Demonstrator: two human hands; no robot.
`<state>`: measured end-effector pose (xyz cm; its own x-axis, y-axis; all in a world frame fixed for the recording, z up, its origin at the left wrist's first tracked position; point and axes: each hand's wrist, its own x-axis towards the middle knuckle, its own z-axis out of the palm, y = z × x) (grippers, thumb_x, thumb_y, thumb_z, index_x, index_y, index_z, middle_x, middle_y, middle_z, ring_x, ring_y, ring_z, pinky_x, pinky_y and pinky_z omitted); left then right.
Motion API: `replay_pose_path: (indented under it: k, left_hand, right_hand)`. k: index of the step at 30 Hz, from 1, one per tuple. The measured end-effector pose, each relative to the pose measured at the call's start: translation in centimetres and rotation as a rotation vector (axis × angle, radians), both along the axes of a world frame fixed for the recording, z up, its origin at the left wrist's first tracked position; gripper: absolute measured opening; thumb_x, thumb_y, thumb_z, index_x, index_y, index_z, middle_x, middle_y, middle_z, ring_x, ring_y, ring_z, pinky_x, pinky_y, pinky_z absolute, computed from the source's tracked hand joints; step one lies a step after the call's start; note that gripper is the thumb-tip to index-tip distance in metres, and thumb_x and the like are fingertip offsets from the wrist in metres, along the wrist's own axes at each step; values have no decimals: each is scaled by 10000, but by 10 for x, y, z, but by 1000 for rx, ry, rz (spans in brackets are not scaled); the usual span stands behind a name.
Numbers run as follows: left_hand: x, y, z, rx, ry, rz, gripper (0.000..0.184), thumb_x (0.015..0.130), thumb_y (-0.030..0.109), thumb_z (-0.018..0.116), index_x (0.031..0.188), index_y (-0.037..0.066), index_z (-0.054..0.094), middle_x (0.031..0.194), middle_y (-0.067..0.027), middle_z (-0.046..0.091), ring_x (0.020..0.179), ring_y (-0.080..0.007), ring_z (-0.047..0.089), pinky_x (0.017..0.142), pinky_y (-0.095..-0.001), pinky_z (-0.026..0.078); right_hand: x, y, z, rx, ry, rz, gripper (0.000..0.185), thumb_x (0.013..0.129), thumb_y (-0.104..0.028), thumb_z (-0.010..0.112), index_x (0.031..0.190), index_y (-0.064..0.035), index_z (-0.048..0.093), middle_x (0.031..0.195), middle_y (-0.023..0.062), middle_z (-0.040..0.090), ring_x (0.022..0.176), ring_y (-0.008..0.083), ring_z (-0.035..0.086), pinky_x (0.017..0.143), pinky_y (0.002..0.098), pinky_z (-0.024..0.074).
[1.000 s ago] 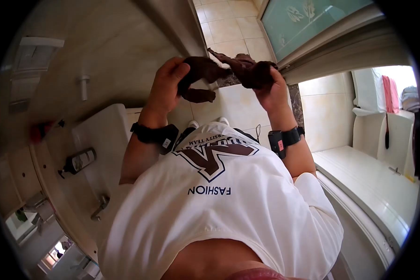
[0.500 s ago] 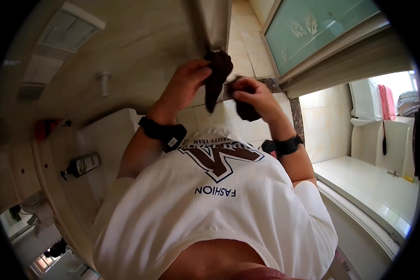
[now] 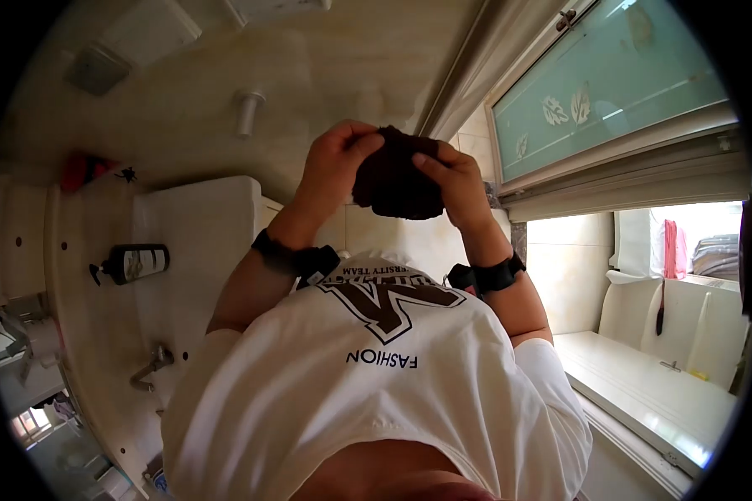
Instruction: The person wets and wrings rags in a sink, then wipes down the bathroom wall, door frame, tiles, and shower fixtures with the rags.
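A dark brown cloth (image 3: 399,182) is stretched between my two hands, held up in front of my chest over the tiled floor. My left hand (image 3: 339,164) pinches its upper left edge between thumb and fingers. On the opposite side, my right hand (image 3: 458,182) grips the upper right part, with the thumb lying on the cloth. Its lower edge hangs free, rounded and bunched. Black bands with small devices are on both wrists.
At the left are a white washbasin (image 3: 196,213), a dark pump bottle (image 3: 140,263) and a metal tap (image 3: 152,367). A frosted glass door (image 3: 606,92) stands at the upper right. Beyond a low white ledge (image 3: 635,401), pink cloth (image 3: 675,249) hangs at the right.
My hands have come together on the dark cloth, which was held as two separate-looking bunches and is now spread wider. The view has turned, shifting the door and basin.
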<state>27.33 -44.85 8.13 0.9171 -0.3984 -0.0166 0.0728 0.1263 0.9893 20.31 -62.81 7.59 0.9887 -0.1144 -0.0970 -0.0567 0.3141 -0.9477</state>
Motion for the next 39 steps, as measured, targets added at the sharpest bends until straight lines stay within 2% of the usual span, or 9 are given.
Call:
replay_pose_path:
  k: [6, 15, 18, 24, 26, 28, 29, 30, 39]
  left_hand:
    - [18, 31, 3, -82, 88, 107, 87, 944, 140, 590, 942, 54, 606, 756, -37, 615, 475, -36, 369, 387, -195, 275]
    - [3, 13, -12, 248, -111, -273, 213, 846, 167, 714, 980, 16, 649, 903, -40, 675, 838, -121, 609, 771, -282, 488]
    - [4, 19, -3, 461, -238, -158, 255, 788, 238, 771, 886, 22, 678, 773, -66, 678, 693, -131, 614, 652, -279, 486]
    - [16, 38, -16, 333, -310, -25, 161, 865, 177, 689, 859, 20, 653, 743, -63, 660, 660, -120, 586, 617, -264, 469]
    - [15, 40, -18, 257, -341, -75, 163, 914, 185, 637, 915, 24, 610, 768, -50, 637, 680, -107, 574, 628, -264, 467]
    - [13, 42, -24, 170, -183, -162, 181, 959, 219, 576, 939, 41, 554, 747, -6, 555, 670, -85, 509, 628, -254, 440]
    - [13, 41, -25, 143, -144, -200, 192, 968, 236, 562, 933, 49, 539, 740, 12, 512, 675, -76, 473, 629, -247, 423]
    - [14, 40, -25, 115, -107, -239, 204, 977, 254, 548, 928, 57, 525, 734, 30, 469, 680, -67, 437, 630, -239, 407]
    - [12, 43, 3, -322, 312, -281, 177, 995, 258, 493, 963, 94, 551, 866, 45, 530, 798, -45, 483, 744, -204, 423]
  right_hand:
    - [-5, -9, 6, 183, 67, -43, 240, 893, -67, 616, 1105, 43, 636, 970, 88, 683, 905, 171, 650, 821, 285, 525]
    - [-4, 4, 4, 92, 80, -23, 238, 809, -55, 711, 1022, 31, 649, 865, 59, 671, 747, 126, 625, 674, 264, 519]
    - [-3, 2, -5, -154, 73, -70, 230, 801, -68, 723, 996, 28, 650, 857, 58, 666, 767, 123, 613, 699, 267, 509]
    - [-8, 2, 10, -346, 296, -84, 183, 768, -65, 751, 880, -8, 617, 762, 22, 613, 694, 108, 578, 631, 251, 484]
    - [-5, -3, -12, -402, 230, -114, 208, 748, -72, 768, 868, -12, 609, 747, 33, 602, 648, 112, 568, 568, 250, 467]
    - [1, 1, -10, -851, -157, -156, 227, 729, -66, 777, 862, -11, 602, 738, 38, 598, 619, 117, 562, 540, 252, 457]
    - [-4, -1, -4, -626, 255, -81, 237, 715, -65, 783, 863, -1, 609, 737, 32, 596, 637, 114, 565, 573, 255, 461]
    - [-3, -1, 0, -628, 316, -2, 244, 716, -72, 787, 881, 8, 627, 739, 24, 605, 644, 108, 565, 593, 256, 465]
    - [1, 7, -15, -504, 227, 340, 442, 799, -101, 729, 1207, 12, 603, 956, 71, 669, 841, 122, 609, 743, 264, 496]
